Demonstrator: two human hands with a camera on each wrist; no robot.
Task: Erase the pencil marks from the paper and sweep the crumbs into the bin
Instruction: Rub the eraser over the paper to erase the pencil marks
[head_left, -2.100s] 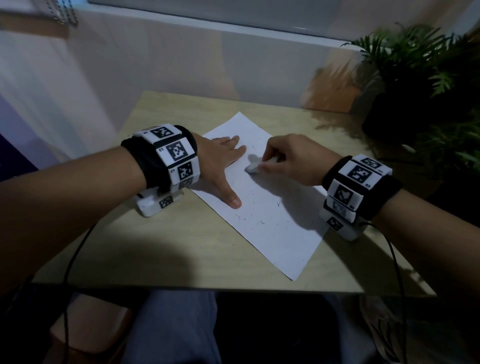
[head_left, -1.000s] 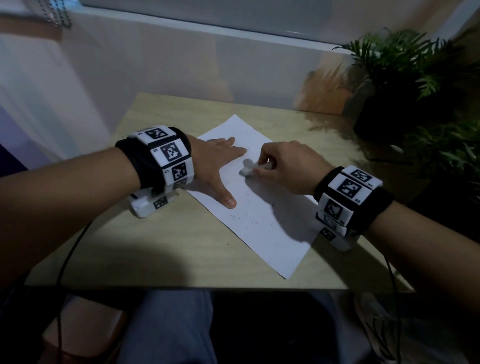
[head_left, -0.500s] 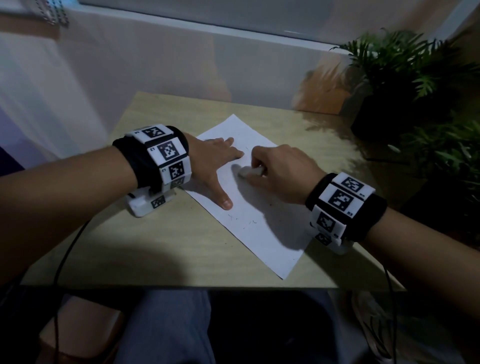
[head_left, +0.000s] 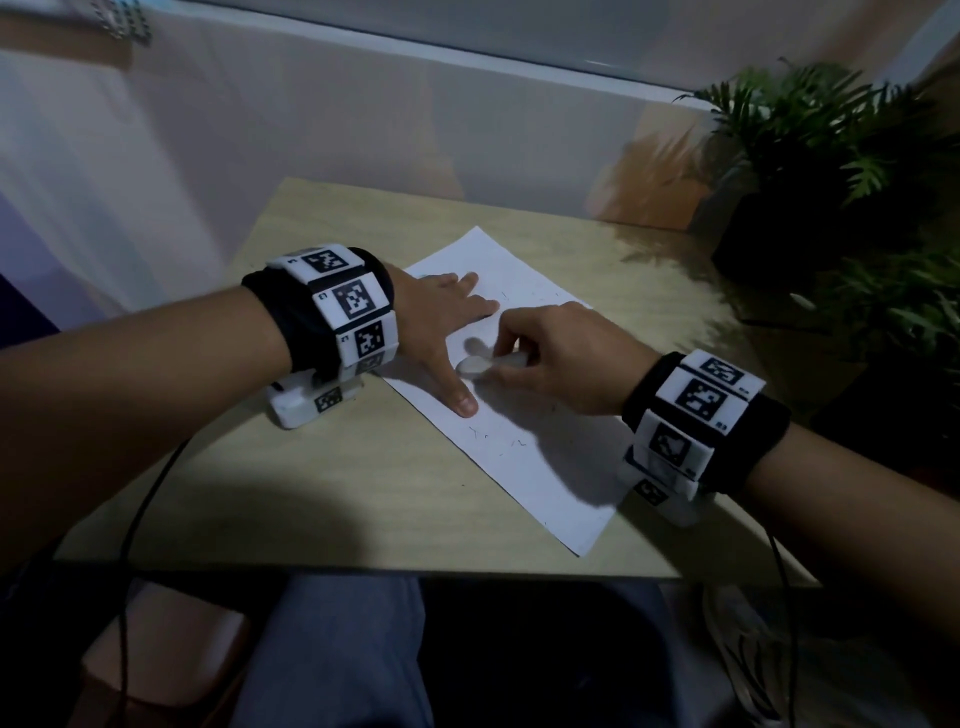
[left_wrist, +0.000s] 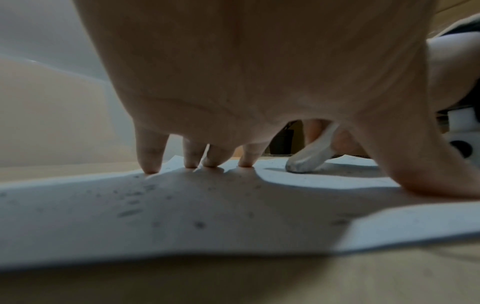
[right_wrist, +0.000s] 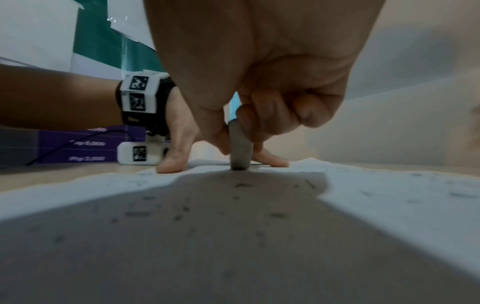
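Note:
A white sheet of paper (head_left: 524, 447) lies slanted on the wooden table (head_left: 322, 488), dotted with dark eraser crumbs (right_wrist: 244, 185) and faint pencil marks. My left hand (head_left: 447, 332) lies flat on the sheet's left part, fingers and thumb spread, pressing it down. My right hand (head_left: 540, 358) pinches a white eraser (head_left: 475, 364) between thumb and fingers. The eraser's tip (left_wrist: 303, 164) touches the paper just right of the left thumb (head_left: 462, 400). In the right wrist view the eraser (right_wrist: 240, 152) stands almost upright on the sheet. No bin is in view.
A dark potted plant (head_left: 831, 171) stands at the table's far right corner. A pale wall (head_left: 363, 119) runs behind the table. Cables hang from both wrist cameras over the front edge. My knees sit under the table's near edge.
The right hand with the eraser has shifted left and toward me across the sheet, ending close to the left thumb. The left hand stays flat on the paper.

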